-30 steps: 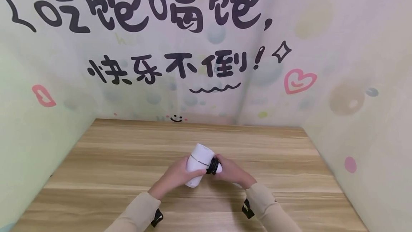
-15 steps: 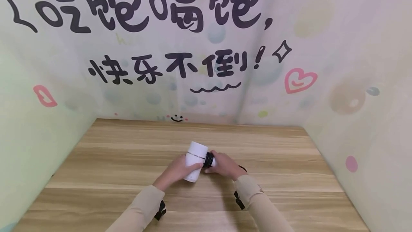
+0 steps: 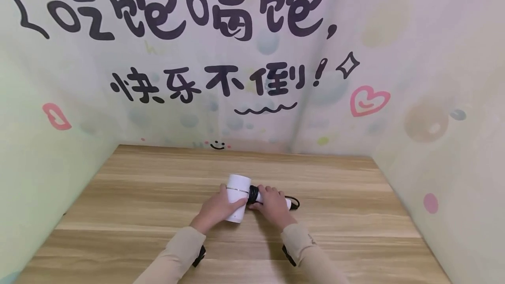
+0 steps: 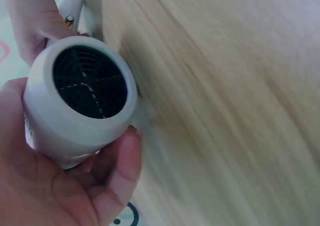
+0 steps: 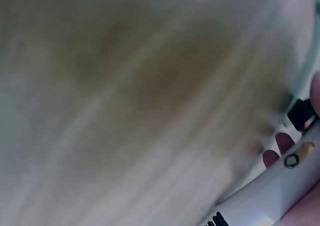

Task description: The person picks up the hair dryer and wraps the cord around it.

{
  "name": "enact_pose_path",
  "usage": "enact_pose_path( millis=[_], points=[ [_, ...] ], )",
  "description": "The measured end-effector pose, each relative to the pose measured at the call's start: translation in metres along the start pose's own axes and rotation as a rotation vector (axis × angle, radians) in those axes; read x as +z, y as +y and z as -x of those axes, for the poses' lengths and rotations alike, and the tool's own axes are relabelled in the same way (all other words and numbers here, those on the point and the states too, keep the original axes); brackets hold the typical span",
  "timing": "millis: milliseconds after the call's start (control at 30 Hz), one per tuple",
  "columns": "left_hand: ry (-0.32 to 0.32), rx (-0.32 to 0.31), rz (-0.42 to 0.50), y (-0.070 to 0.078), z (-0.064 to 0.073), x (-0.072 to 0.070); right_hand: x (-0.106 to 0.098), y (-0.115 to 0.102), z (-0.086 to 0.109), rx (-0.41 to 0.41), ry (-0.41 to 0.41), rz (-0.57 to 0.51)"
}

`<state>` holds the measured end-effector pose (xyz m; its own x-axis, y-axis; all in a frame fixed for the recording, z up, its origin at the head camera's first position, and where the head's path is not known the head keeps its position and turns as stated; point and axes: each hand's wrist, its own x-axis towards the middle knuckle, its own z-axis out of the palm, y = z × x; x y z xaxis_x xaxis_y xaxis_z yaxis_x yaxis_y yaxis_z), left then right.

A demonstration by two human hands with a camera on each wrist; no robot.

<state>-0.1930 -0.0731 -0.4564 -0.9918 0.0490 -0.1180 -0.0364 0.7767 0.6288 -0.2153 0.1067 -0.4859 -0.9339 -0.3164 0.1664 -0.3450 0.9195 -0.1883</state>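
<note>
A white hair dryer [image 3: 239,182] lies low over the table, its barrel to the left and its handle to the right. My left hand [image 3: 218,208] grips the barrel, thumb on the near side. Around the handle beside the barrel, a black cord [image 3: 254,193] is wound. My right hand [image 3: 275,205] holds the handle, and a cord loop sticks out beyond it. The left wrist view shows the dark round grille [image 4: 90,81] at the barrel's end. In the right wrist view, a small switch [image 5: 291,161] shows on the handle, with fingertips [image 5: 284,143] behind it.
The wood-grain table [image 3: 158,174] extends around both hands. Behind it stands a pale wall [image 3: 252,126] with large black lettering and drawings. Side walls [image 3: 453,157] close in the left and right. A black strap [image 3: 289,255] shows at the right wrist.
Both hands have moved slightly left with the hair dryer, and its barrel has turned more upright in the head view. My right hand has shifted, so the handle's end and cord loop now show.
</note>
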Motion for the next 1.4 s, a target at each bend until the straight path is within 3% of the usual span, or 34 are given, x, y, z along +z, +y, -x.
enact_pose_path(
  millis=[167,467,833,1033,1267,1400],
  points=[
    [-0.009,-0.012,-0.02,-0.002,-0.005,0.001,0.006,-0.002,0.003,0.012,0.07,0.026],
    [0.001,-0.032,0.199,-0.004,-0.008,0.005,0.004,-0.002,0.003,0.009,0.1,0.047],
    [0.013,-0.052,0.346,-0.006,-0.01,0.005,0.001,0.003,0.006,-0.036,0.092,-0.012],
    [0.03,0.019,0.387,-0.005,-0.008,0.003,-0.007,0.007,0.007,-0.041,0.069,-0.065],
    [0.05,0.005,0.297,0.0,-0.002,-0.012,-0.029,0.009,0.011,-0.065,0.021,-0.055],
    [0.089,0.089,0.189,0.004,0.002,-0.028,-0.049,0.011,0.014,-0.102,0.009,-0.029]
  ],
)
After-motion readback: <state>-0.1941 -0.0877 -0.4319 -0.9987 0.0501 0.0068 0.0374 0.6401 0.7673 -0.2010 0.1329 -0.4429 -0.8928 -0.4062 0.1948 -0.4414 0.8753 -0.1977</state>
